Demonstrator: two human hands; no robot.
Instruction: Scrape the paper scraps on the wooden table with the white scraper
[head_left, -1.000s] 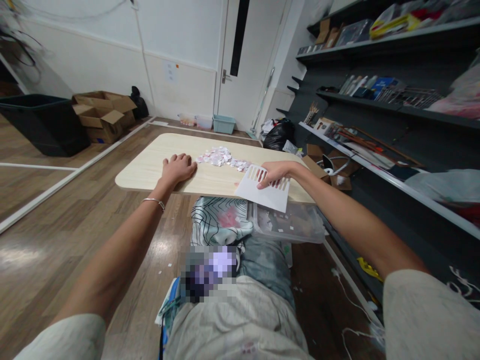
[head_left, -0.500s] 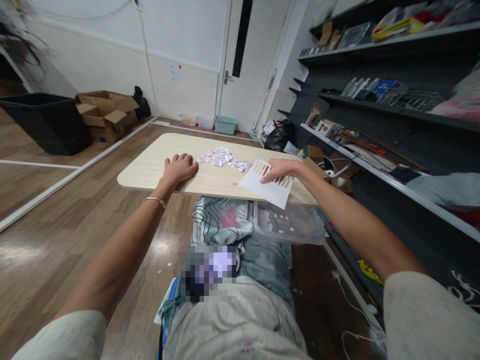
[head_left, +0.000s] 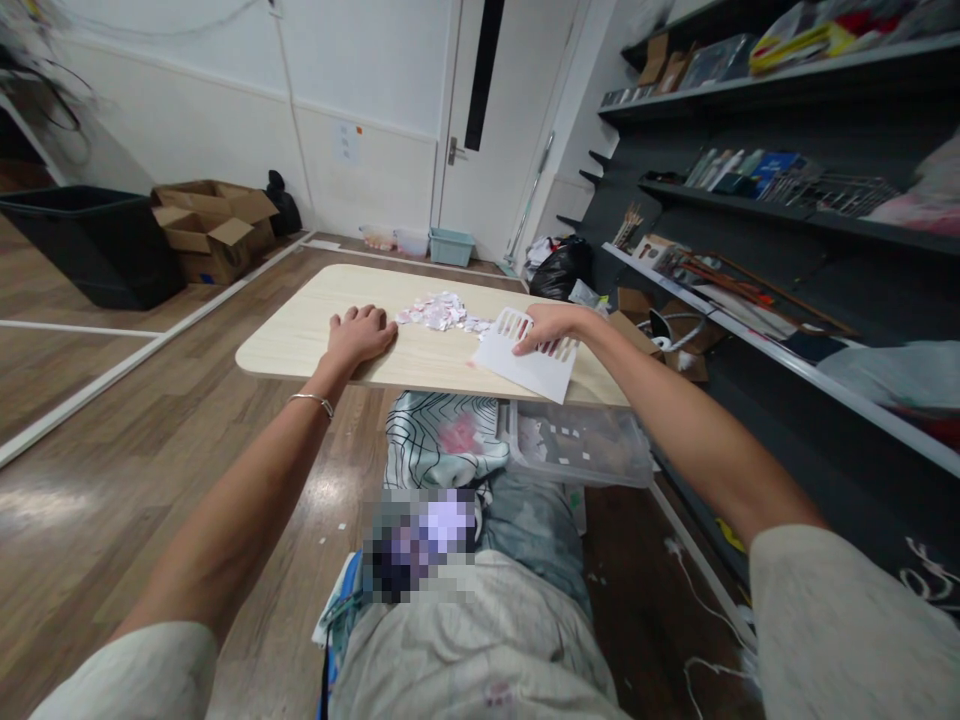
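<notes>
White and slotted along one side, a flat scraper sits in the right hand in the head view, the thumb on its upper face and the fingers closed around the slotted part. It is over the near edge of the pale worktop, towards the right, one corner close to that edge (whether its blade touches the surface, I cannot tell). The left hand lies palm down on the worktop, fingers loosely apart, holding nothing visible. Just beyond and between the hands is a heap of paper scraps, trailing off towards the scraper. Below the near edge, a clear plastic box holds a few white bits, beside a patterned cloth. As I judge it, the gathering is only partly done: a few pieces are in the box, while the main heap is left on the worktop.
</notes>
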